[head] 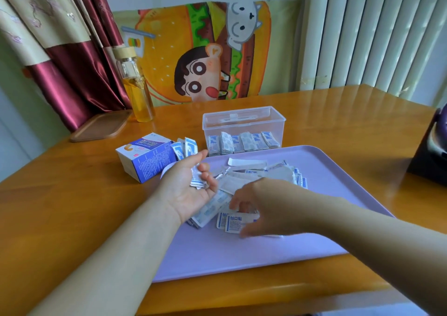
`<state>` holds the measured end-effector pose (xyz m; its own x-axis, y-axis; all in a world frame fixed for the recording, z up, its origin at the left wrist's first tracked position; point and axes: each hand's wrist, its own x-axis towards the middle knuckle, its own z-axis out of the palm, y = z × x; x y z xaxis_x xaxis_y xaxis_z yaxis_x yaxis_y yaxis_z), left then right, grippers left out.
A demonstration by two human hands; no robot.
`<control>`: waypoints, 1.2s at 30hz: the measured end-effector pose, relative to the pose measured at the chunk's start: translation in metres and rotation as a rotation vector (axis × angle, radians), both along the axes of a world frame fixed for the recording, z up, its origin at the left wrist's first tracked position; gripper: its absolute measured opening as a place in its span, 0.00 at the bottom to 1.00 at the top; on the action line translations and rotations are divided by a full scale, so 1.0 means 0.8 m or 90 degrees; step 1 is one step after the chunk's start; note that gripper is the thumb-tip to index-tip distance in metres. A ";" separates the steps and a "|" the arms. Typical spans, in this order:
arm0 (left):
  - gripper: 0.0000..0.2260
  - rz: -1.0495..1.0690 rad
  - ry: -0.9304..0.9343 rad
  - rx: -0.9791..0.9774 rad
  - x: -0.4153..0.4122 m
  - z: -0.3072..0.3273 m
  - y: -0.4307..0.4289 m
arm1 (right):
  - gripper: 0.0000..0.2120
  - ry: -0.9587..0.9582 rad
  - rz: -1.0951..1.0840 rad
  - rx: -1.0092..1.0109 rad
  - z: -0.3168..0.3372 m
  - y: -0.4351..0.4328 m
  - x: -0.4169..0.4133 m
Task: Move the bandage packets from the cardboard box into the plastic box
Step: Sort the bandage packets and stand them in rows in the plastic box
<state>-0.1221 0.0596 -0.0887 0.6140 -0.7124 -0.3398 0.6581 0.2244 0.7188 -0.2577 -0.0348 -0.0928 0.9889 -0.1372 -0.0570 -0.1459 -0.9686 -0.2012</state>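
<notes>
bandage packets (251, 177) lie in a loose heap on the lavender tray (326, 194) in front of you, white wrappers with blue print, some face up and some turned over. your left hand (191, 185) is held palm up over the tray's near-left part, the fingers (205, 170) curled loosely around a few packets (197, 179) that rest against your palm. your right hand (263, 206) reaches in from the right, palm down over the near edge of the heap, its fingers bent around a printed packet (235, 221) at the fingertips; motion blur makes it hard to tell how firm that hold is. more packets stand on edge in a tidy row (243, 142) along the front wall of the clear plastic box (244, 122), which sits on the tabletop (72, 206) just behind the tray's far edge, open at the top. the cardboard box (145, 157), white and blue, lies on its side to the left of the tray, just beside your left hand, and a couple of packets (185, 148) stick out of its open end. farther back on the left stands a glass bottle (136, 90) holding yellow liquid, next to a wooden tray (101, 125). a cartoon burger cloth (205, 54) hangs behind the tabletop, with a dark red curtain (79, 73) at left and pale vertical blinds (375, 32) at right.
</notes>
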 end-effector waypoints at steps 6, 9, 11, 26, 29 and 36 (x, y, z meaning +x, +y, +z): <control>0.08 0.049 -0.027 0.004 0.006 -0.004 0.005 | 0.17 0.177 0.025 -0.005 0.019 0.004 0.028; 0.10 0.042 -0.069 0.006 0.011 -0.004 0.013 | 0.12 0.109 -0.002 0.051 0.034 -0.011 0.019; 0.10 0.013 -0.063 0.009 0.010 -0.004 0.014 | 0.12 -0.003 -0.092 0.202 0.050 -0.026 0.010; 0.09 -0.125 0.014 -0.034 -0.008 0.001 0.007 | 0.14 -0.273 -0.233 0.276 0.034 -0.056 0.026; 0.08 -0.069 -0.005 -0.018 0.000 0.005 0.015 | 0.18 -0.087 -0.203 0.139 0.017 -0.045 0.034; 0.10 -0.026 0.022 -0.003 0.000 0.010 0.019 | 0.24 0.037 -0.207 0.067 0.007 -0.039 0.051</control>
